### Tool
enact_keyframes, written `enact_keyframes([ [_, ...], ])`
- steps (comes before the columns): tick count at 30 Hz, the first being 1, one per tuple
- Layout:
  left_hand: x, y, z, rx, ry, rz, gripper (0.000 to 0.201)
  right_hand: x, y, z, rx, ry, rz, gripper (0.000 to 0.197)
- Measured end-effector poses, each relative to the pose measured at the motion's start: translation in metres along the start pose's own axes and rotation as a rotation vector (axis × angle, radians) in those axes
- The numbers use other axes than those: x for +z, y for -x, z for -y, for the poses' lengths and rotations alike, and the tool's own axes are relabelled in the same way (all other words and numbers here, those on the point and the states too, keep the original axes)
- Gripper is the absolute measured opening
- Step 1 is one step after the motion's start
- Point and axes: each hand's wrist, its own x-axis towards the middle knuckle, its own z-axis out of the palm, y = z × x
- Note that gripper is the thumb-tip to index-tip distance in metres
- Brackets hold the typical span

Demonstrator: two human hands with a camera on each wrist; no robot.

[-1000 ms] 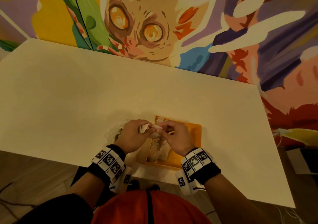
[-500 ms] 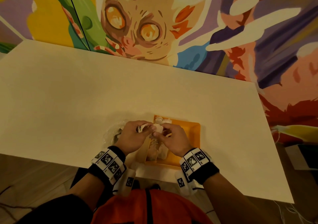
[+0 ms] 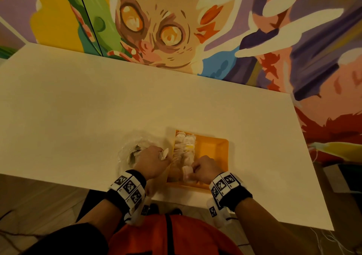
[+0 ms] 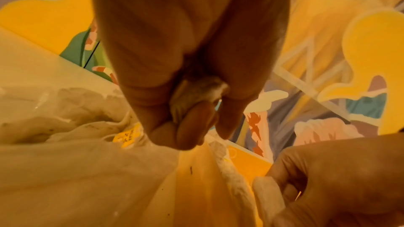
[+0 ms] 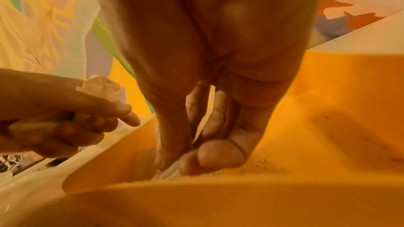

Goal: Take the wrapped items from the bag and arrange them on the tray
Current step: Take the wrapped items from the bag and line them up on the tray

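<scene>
An orange tray lies near the table's front edge, with several white wrapped items lined up along its left side. A clear plastic bag lies crumpled to the tray's left. My left hand sits between bag and tray, fingers curled round a white wrapped item. My right hand is low over the tray's near left part and pinches another wrapped item at the row's near end. In the right wrist view its fingertips nearly touch the tray floor.
The white table stretches far and left, against a painted mural wall. The front table edge runs just behind my wrists. The tray's right half is bare orange.
My hands were together over the tray's left edge, both on one wrapped bundle. They have come apart: the right dropped toward the tray's near end with one item, the left drew back left with another.
</scene>
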Motion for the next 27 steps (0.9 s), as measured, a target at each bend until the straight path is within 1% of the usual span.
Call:
enact_keyframes([
  [2,0.002,0.001,-0.004,-0.006,-0.106,0.026,0.032,0.002,0.002,0.001,0.038,-0.002,0.049,0.028],
  [4,0.004,0.003,-0.006,-0.027,-0.178,0.034,0.032,0.005,0.001,0.003,0.056,-0.004,0.063,0.029],
  [6,0.006,0.004,-0.006,-0.033,-0.216,0.052,0.029,0.008,-0.001,0.009,0.065,0.045,0.055,0.021],
  [8,0.008,0.003,-0.006,-0.037,-0.218,0.067,0.027,0.010,-0.001,0.015,0.088,0.057,0.046,0.006],
  [9,0.009,0.003,-0.005,-0.034,-0.212,0.065,0.028,0.011,-0.001,0.017,0.100,0.045,0.033,0.005],
  [10,0.010,0.002,-0.004,-0.037,-0.209,0.073,0.028,0.012,-0.002,0.018,0.117,0.026,0.007,0.011],
  [11,0.011,0.001,-0.004,-0.034,-0.207,0.078,0.028,0.013,-0.002,0.020,0.135,0.010,-0.015,0.013],
  [12,0.012,0.000,-0.002,-0.040,-0.194,0.082,0.026,0.014,-0.001,0.022,0.139,0.012,-0.034,0.010],
  [14,0.014,-0.002,0.001,-0.049,-0.179,0.088,0.024,0.015,-0.002,0.022,0.155,0.011,-0.060,0.020],
  [15,0.015,-0.003,0.002,-0.046,-0.180,0.085,0.022,0.016,-0.002,0.022,0.163,0.011,-0.067,0.020],
  [16,0.016,-0.004,0.004,-0.049,-0.182,0.084,0.017,0.016,-0.002,0.024,0.169,0.018,-0.071,0.015],
  [17,0.017,-0.004,0.005,-0.051,-0.171,0.075,0.017,0.015,-0.002,0.025,0.175,0.028,-0.065,0.013],
  [19,0.019,-0.005,0.008,-0.054,-0.150,0.058,0.031,0.011,0.001,0.029,0.150,0.131,-0.042,0.018],
  [21,0.020,-0.006,0.009,-0.055,-0.136,0.059,0.037,0.006,0.007,0.032,0.116,0.228,-0.040,0.030],
  [22,0.021,-0.006,0.009,-0.059,-0.133,0.059,0.038,0.006,0.007,0.031,0.119,0.225,-0.038,0.030],
  [23,0.021,-0.007,0.009,-0.051,-0.131,0.059,0.040,0.006,0.008,0.032,0.125,0.227,-0.033,0.025],
  [24,0.021,-0.007,0.008,-0.050,-0.128,0.065,0.041,0.007,0.008,0.033,0.117,0.260,-0.031,0.014],
  [25,0.022,-0.007,0.008,-0.044,-0.129,0.063,0.041,0.007,0.007,0.033,0.103,0.289,-0.039,0.010],
  [27,0.022,-0.008,0.008,-0.044,-0.122,0.061,0.039,0.005,0.005,0.035,0.110,0.305,-0.045,0.011],
])
